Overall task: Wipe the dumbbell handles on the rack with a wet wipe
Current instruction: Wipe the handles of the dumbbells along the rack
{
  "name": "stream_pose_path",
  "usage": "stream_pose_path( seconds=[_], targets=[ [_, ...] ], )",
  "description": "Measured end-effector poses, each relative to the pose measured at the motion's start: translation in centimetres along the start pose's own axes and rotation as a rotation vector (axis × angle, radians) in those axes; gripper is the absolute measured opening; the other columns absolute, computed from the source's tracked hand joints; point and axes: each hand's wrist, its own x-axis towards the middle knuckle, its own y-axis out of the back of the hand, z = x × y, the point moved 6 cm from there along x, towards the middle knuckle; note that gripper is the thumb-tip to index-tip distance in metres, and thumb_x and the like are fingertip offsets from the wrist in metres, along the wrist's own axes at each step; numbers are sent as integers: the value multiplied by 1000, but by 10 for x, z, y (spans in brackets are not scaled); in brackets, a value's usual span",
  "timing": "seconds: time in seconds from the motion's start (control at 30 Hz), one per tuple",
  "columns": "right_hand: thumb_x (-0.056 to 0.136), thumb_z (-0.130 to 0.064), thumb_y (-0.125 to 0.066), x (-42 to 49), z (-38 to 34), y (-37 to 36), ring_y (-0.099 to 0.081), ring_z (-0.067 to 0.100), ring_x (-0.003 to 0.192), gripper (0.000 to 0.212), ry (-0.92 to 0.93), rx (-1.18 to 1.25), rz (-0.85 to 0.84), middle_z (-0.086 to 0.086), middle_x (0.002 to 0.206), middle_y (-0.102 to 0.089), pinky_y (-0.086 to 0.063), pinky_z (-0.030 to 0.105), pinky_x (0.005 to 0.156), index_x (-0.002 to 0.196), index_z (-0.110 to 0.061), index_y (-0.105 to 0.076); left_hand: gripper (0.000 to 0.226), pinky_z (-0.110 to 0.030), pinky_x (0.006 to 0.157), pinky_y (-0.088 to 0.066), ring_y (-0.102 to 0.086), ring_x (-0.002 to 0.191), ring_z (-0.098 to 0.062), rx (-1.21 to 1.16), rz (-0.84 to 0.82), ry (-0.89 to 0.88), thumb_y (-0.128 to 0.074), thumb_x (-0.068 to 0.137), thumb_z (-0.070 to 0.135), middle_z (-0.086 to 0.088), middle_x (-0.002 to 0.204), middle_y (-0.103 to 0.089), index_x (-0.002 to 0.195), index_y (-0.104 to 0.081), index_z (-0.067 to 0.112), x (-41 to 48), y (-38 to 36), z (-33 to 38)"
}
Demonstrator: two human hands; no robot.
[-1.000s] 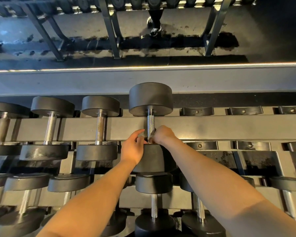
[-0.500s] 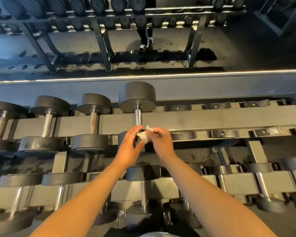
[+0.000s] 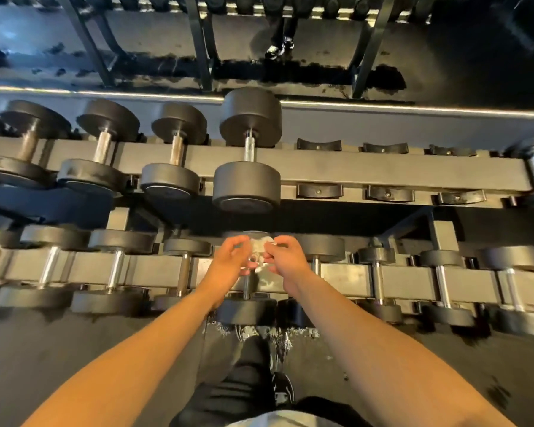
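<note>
Two-tier dumbbell rack (image 3: 367,166) seen from above, spanning the whole width; a mirror (image 3: 136,41) along the far wall reflects a rack and floor. Upper, far tier: four dumbbells at left, the largest dumbbell (image 3: 248,149) standing rightmost of these, then several bare cradles (image 3: 319,191), and a further dumbbell at the far right edge. Lower, near tier: a full row of smaller dumbbells with bright steel handles. Dark floor (image 3: 59,349) in the foreground, with the person's dark trouser leg and shoe (image 3: 282,388) at bottom centre. Both forearms reach forward to the middle of the lower tier. The left hand (image 3: 232,257) and right hand (image 3: 285,257) meet there, fingers curled, each pinching the white wet wipe (image 3: 261,251) held between them. The wipe lies just above the handle of the centre dumbbell (image 3: 246,300) on the lower tier; whether it touches that handle cannot be told.
</note>
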Motion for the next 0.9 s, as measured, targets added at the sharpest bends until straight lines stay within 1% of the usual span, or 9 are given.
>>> stream_pose_path(
  seconds=[0.13,0.23,0.3,0.37,0.47,0.53,0.67,0.77,0.9],
  targets=[
    [98,-11,-58,-14,35,-3,-60,19,79,7,-65,6,-51,12,91,-63,-45,28,68,93,-16,-61,26,-24,73,-55,-67,89,-14,103,-25,11,-66,97,24,-8,110,-69,122,-58,21,-24,-5,-25],
    [94,-12,-63,-14,60,-6,-60,23,81,12,-112,24,-25,15,96,-67,-48,28,65,105,-8,-66,7,-31,80,-56,-66,87,-16,60,40,78,-59,101,18,-8,104,-72,105,-64,20,-32,3,-50],
    [92,-15,-66,-11,74,-11,-61,23,84,19,-143,4,-3,15,102,-71,-50,29,68,110,-11,-67,12,-36,84,-56,-69,88,-19,13,66,135,-55,103,17,-13,110,-72,112,-63,17,-31,9,-65],
    [92,-16,-67,-4,86,-16,-62,23,88,20,-139,-33,21,13,105,-70,-50,29,68,111,-13,-66,18,-33,79,-55,-69,86,-22,-91,81,186,-53,102,13,-14,111,-70,120,-57,17,-26,13,-77],
    [92,-11,-65,11,105,-27,-65,26,90,14,-132,-38,68,15,108,-70,-54,35,74,105,-15,-65,7,-27,67,-47,-56,78,-24,-169,77,159,-52,100,23,-12,95,-62,107,-52,21,-18,13,-87],
    [90,-8,-64,22,120,-33,-65,26,91,13,-128,-41,109,16,107,-71,-55,39,84,97,-19,-65,26,-27,72,-44,-54,86,-25,-130,31,111,-56,89,36,-14,102,-57,107,-55,18,-10,15,-99],
    [85,-19,-62,45,140,-43,-69,25,96,14,-76,-122,114,3,97,-74,-57,47,92,93,-25,-72,32,-36,98,-51,-63,112,-22,-25,-54,87,-67,85,42,-6,120,-65,112,-64,24,10,20,-127],
    [90,-11,-58,57,142,-43,-67,22,94,18,-38,-229,75,2,93,-72,-55,36,88,94,-20,-73,12,-33,90,-55,-67,102,-20,176,-15,79,-65,96,18,-3,111,-68,105,-65,26,37,29,-149],
    [101,-15,-52,85,156,-35,-62,10,100,21,21,-255,89,-8,106,-68,-50,26,93,109,-20,-70,18,-26,88,-53,-67,93,-6,98,138,2,-61,93,-8,-3,99,-68,101,-66,8,83,43,-177]
  ],
)
